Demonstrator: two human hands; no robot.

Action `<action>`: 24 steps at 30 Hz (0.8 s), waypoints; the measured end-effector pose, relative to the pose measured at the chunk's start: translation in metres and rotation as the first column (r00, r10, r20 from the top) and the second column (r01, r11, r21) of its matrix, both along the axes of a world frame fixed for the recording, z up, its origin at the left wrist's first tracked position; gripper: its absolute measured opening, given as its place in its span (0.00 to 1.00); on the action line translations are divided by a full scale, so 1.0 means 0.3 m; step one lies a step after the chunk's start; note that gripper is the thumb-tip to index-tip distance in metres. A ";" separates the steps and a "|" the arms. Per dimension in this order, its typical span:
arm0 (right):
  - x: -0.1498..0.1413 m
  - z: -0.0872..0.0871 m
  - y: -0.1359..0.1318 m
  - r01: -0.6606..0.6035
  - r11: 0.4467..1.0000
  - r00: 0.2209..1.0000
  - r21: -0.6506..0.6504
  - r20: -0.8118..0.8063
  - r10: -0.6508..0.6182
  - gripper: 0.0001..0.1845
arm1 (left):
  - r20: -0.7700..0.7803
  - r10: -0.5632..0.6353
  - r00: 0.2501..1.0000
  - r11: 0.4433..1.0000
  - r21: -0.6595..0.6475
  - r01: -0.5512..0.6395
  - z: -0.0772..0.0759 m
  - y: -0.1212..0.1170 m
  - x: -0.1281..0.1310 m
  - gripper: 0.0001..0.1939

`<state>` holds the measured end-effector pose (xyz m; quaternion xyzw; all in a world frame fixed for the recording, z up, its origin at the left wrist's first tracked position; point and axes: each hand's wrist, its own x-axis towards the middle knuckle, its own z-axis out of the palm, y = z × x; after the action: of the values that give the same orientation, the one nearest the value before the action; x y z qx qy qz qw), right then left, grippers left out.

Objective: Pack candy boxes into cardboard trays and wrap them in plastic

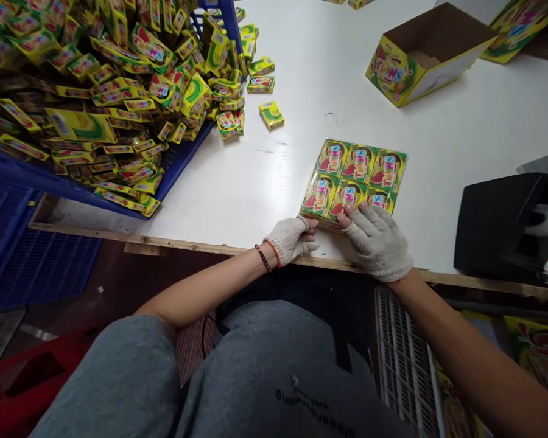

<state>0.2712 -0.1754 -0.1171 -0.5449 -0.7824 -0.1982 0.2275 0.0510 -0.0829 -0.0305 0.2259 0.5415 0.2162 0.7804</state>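
A flat block of small yellow-green candy boxes lies on the white table near its front edge, set out in two rows with "TWNS"-like lettering and fruit pictures. Clear wrap seems to shine over it. My right hand, in a white fingerless glove, rests on the block's near right part with its fingers stretched out, covering some of the boxes. By the near left corner is my left hand, gloved the same way. Its fingers are bent loosely, the tips at the block's front side, and nothing shows between them.
A blue crate heaped with loose small boxes stands at the left. One single box lies beside several others. An open carton is at the back right, a black holder at the right. The wooden table edge runs before me.
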 end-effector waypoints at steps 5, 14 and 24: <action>-0.010 -0.009 0.012 0.009 1.000 0.999 -0.023 -0.053 -0.011 0.20 | -0.026 0.130 0.991 0.987 0.098 -0.127 -0.026 0.074 -0.006 0.12; -0.033 0.023 0.023 -0.064 0.971 0.974 -0.229 -0.227 0.011 0.25 | -0.455 -0.213 0.865 0.827 0.388 0.407 0.059 0.224 0.029 0.19; -0.027 -0.006 0.035 -0.077 0.971 0.967 -0.226 -0.255 0.017 0.24 | -0.086 -0.116 0.989 0.986 0.110 0.125 -0.008 0.144 -0.009 0.14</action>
<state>0.2630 -0.1648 -0.1189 -0.5697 -0.7779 -0.0286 0.2634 0.0484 -0.0397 -0.0328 0.3113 0.5441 0.1900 0.7556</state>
